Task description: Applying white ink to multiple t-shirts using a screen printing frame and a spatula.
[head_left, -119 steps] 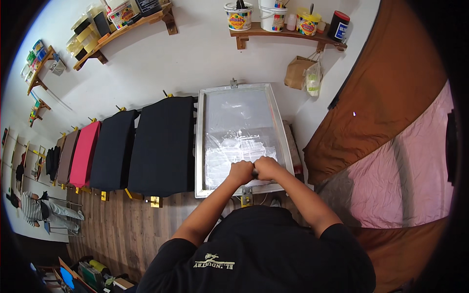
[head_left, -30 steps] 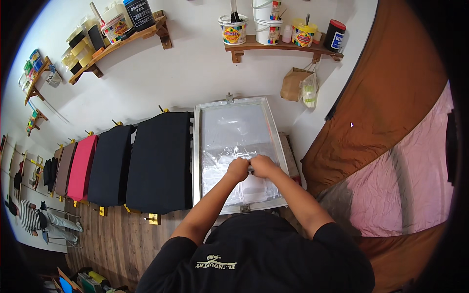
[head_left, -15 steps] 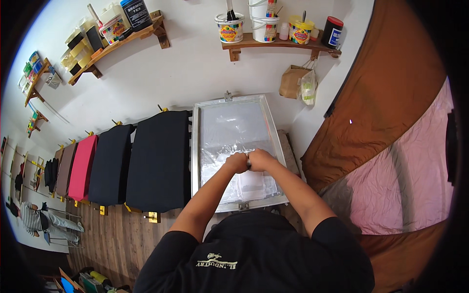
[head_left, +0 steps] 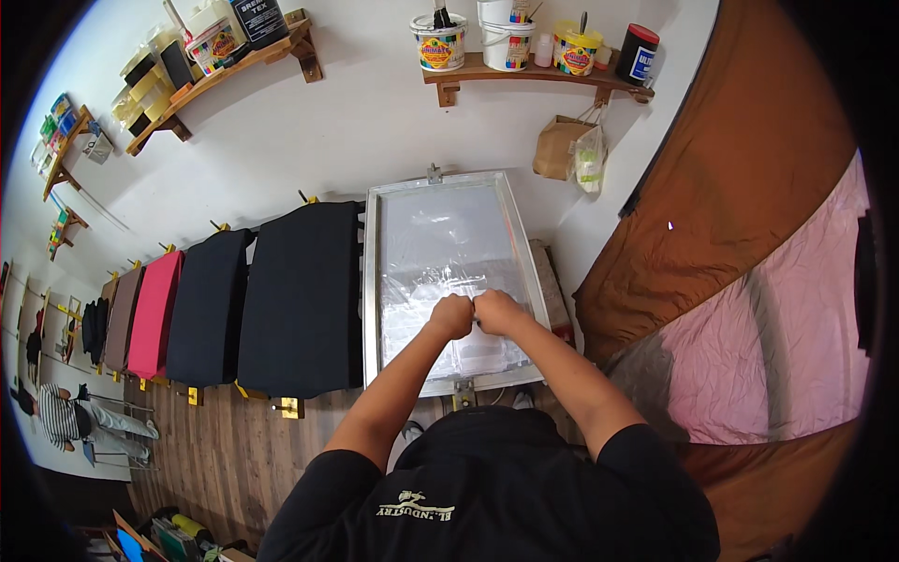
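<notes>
A metal-edged printing screen (head_left: 372, 281) lies in front of me, its mesh glossy under what looks like clear film. Above the nearer half of the mesh, my left hand (head_left: 453, 317) and my right hand (head_left: 498, 311) are side by side, both curled into fists. A small dark bit shows in the narrow gap between them, but my fingers hide most of whatever they grip. Pale rectangular shapes show on the mesh below my hands. Metal clamps (head_left: 434, 174) sit at the far and near ends of the frame.
Leftward runs a row of fabric-covered boards, including a large black one (head_left: 302, 300) and a red one (head_left: 155, 314). Shelves with tubs (head_left: 440, 49) hang on the wall. Brown and pink cloth (head_left: 740, 356) drapes at right. A person in a striped top (head_left: 58, 417) stands far left.
Both fists have come slightly toward me over the screen, staying closed and side by side. The view has shifted a little, and my shoes now show below the near edge.
</notes>
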Demonstrator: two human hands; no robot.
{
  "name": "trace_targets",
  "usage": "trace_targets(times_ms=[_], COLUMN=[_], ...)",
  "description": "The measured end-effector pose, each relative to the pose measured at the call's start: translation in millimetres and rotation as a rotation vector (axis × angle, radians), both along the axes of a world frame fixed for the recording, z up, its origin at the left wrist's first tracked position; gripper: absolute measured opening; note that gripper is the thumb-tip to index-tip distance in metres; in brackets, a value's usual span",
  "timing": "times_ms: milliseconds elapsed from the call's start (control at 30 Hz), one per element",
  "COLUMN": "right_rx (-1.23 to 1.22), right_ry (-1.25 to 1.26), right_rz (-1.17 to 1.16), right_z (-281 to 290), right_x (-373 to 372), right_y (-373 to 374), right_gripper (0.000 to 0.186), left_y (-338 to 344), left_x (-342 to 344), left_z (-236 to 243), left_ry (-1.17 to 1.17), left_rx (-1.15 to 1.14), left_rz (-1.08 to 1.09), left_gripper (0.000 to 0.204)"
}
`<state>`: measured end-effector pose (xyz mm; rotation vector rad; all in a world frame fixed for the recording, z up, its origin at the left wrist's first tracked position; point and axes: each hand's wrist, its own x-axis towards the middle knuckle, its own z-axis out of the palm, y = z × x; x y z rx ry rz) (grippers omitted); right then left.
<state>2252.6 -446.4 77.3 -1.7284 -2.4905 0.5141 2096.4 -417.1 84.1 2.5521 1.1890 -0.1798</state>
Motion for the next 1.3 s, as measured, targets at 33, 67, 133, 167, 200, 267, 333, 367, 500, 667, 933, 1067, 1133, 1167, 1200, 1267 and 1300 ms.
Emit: trace_targets(times_ms=[33, 67, 133, 167, 200, 267, 333, 367, 500, 667, 933, 1067, 1133, 1167, 1200, 1267, 1300], right_rx=[-0.009, -0.032, -0.048, -0.092, -0.08, -0.07, -0.03, -0.007, -0.057, -0.125, -0.097, 0.094, 0.17, 0.21, 0.226, 0.204, 0.219], right_ry=[0.011, 0.006, 0.024, 0.016, 0.026, 0.005, 0.036, 0.05, 0.069, 0.047, 0.024, 0.107, 0.182, 0.202, 0.224, 0.171, 0.19], right_rz=[-0.023, -0.053, -0.048, -0.059, -0.047, -0.005, 0.001, 0.003, -0.014, 0.011, 0.012, -0.04, -0.056, -0.096, -0.084, -0.077, -0.068], right_z=[-0.3, 0.4, 4.1, 6.5, 8.6, 11.8, 11.4, 10.4, 6.6, 17.2, 21.9, -4.3, -16.6, -20.6, -22.8, -20.3, -16.4], right_x=[-1.0, -1.8, -3.1, -3.5, -3.6, -4.0, -6.3, -7.2, -10.3, -11.2, -3.1, 0.8, -3.1, -5.5, -8.3, -12.5, -13.1], right_y=[-4.5, -9.4, -19.9, -26.0, -34.4, -49.4, -63.2, -69.6, -87.0, -92.2, -39.8, -48.5, -68.5, -79.2, -90.9, -107.8, -110.5], right_gripper=[0.016, 0.014, 0.014, 0.013, 0.013, 0.013, 0.012, 0.011, 0.012, 0.017, 0.019, 0.024, 0.025, 0.026, 0.026, 0.023, 0.023], left_y=[-4.6, -9.0, -19.7, -26.6, -34.7, -49.3, -63.9, -69.5, -87.0, -95.3, -48.5, -46.8, -61.3, -70.5, -81.1, -96.3, -102.7], left_x=[-1.1, -1.8, -3.8, -4.5, -6.0, -9.2, -12.8, -14.0, -17.3, -19.4, -16.2, -17.5, -21.8, -24.0, -27.5, -33.2, -35.5], left_z=[-2.1, -4.3, -8.3, -10.1, -11.6, -12.3, -12.4, -12.2, -10.0, 2.9, 20.2, -6.6, -21.0, -26.3, -29.8, -30.2, -27.8], left_ry=[-0.026, -0.027, -0.038, -0.054, -0.085, -0.109, -0.159, -0.148, -0.165, -0.096, -0.074, -0.184, -0.278, -0.329, -0.337, -0.314, -0.339], left_rx=[0.017, 0.026, 0.026, 0.03, 0.032, 0.025, 0.08, 0.071, 0.036, -0.072, -0.054, 0.213, 0.319, 0.346, 0.357, 0.355, 0.333], left_rz=[0.008, 0.004, 0.012, 0.017, 0.025, 0.03, -0.004, -0.017, 0.019, 0.043, 0.133, -0.031, -0.099, -0.092, -0.1, -0.115, -0.11], left_gripper=[0.014, 0.013, 0.011, 0.011, 0.011, 0.01, 0.01, 0.01, 0.01, 0.014, 0.018, 0.012, 0.009, 0.009, 0.009, 0.009, 0.009])
